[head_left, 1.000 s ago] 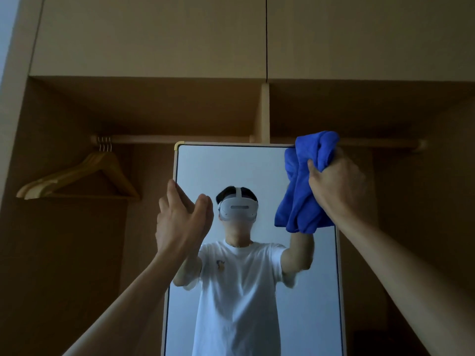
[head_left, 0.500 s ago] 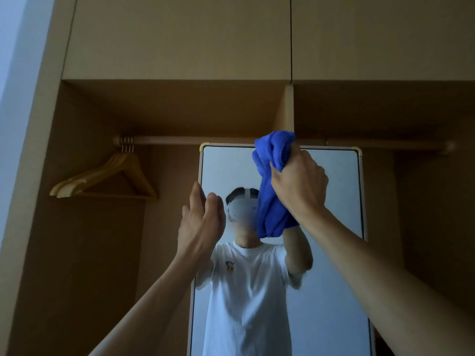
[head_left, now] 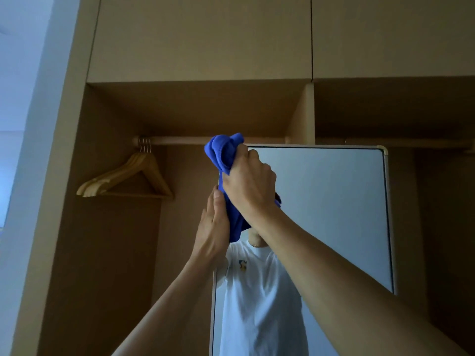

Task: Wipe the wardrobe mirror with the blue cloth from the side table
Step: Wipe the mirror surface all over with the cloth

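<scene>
Wardrobe mirror (head_left: 334, 214): tall pane, pale frame, rounded top corner. It stands upright inside an open wooden wardrobe (head_left: 200, 111), and its top edge is just under the hanging rail (head_left: 180, 140). Light is dim. Closed upper cabinet doors (head_left: 200, 37) are above, and a pale wall (head_left: 20, 124) is at far left. A bunch of wooden hangers (head_left: 128, 176) is on the rail, left of the mirror and well apart from it. The glass reflects a white T-shirt (head_left: 257, 291).

From my feed, the blue cloth (head_left: 223, 152) is at the mirror's top-left corner, bunched in the right hand (head_left: 249, 183), whose fingers are curled tight round it. The cloth's long axis is roughly vertical, along the mirror's left edge. One wad sticks up above the fist, overlapping the rail line. The loose tail hangs down past the wrist and ends between the two forearms.

The left hand (head_left: 213, 227) is just below, fingers pointing up and held together, beside the cloth's tail at the left frame edge. I can't tell if it clasps the frame.
</scene>
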`<state>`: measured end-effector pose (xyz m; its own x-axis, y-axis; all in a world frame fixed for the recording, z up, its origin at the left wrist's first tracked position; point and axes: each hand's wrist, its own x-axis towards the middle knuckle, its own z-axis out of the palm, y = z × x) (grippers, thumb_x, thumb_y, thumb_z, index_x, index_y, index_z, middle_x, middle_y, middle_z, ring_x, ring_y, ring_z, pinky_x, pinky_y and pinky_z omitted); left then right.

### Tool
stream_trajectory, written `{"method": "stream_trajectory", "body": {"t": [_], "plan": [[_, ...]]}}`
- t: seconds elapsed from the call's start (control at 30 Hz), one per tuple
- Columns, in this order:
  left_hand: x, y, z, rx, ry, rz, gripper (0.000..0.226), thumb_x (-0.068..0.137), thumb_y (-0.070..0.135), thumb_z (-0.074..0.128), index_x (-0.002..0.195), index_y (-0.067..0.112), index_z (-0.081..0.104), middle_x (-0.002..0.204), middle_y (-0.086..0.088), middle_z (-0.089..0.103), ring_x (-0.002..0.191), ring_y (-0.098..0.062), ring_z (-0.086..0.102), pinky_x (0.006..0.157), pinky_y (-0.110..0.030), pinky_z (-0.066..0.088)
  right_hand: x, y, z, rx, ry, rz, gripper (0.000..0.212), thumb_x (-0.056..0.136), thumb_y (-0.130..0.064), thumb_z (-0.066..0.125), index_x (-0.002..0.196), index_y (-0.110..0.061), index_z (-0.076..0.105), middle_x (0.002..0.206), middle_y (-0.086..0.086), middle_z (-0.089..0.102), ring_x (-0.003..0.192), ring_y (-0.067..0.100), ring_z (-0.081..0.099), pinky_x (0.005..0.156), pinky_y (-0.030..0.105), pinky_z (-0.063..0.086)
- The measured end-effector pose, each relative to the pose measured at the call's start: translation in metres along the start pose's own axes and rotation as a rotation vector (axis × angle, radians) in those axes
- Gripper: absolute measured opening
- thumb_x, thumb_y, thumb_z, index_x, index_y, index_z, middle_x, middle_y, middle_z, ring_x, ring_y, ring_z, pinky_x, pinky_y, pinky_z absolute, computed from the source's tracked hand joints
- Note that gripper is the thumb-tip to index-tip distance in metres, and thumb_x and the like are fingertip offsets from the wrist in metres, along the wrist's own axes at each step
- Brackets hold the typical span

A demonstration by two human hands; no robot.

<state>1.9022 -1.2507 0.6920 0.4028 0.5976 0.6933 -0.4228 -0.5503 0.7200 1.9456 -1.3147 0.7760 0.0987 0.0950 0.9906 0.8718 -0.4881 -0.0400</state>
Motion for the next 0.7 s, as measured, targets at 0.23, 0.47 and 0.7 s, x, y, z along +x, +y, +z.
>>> {"method": "stream_trajectory", "body": {"t": [0.23,0.47,0.7], "plan": [[-0.003,-0.003,0.007,0.063,0.080,0.066,0.055,0.106,0.057,0.023,0.158,0.041,0.027,0.158,0.006,0.042,0.142,-0.016,0.042,0.120,-0.044,0.032,-0.002,0.017,-0.007,-0.069,0.046,-0.080,0.032,0.094,-0.030,0.062,0.117,-0.008,0.058,0.092,0.007,0.066,0.066,0.027,0.066,0.052,0.029,0.029],[0.005,-0.010,0.019,0.219,0.175,0.147,0.067,0.098,0.058,0.025,0.156,0.028,0.033,0.157,0.002,0.042,0.141,-0.023,0.044,0.112,-0.041,0.040,0.001,0.067,-0.026,-0.043,0.047,-0.046,0.038,0.099,-0.038,0.056,0.124,-0.011,0.054,0.100,0.007,0.066,0.077,0.028,0.067,0.058,0.030,0.033],[0.011,-0.025,0.029,0.330,0.272,0.135,0.065,0.092,0.073,0.021,0.149,0.043,0.030,0.161,0.007,0.035,0.142,-0.024,0.040,0.099,-0.040,0.038,0.006,0.136,-0.054,-0.011,0.084,0.102,0.038,0.098,-0.046,0.053,0.118,-0.014,0.057,0.099,0.006,0.066,0.080,0.029,0.068,0.062,0.032,0.044]]}}
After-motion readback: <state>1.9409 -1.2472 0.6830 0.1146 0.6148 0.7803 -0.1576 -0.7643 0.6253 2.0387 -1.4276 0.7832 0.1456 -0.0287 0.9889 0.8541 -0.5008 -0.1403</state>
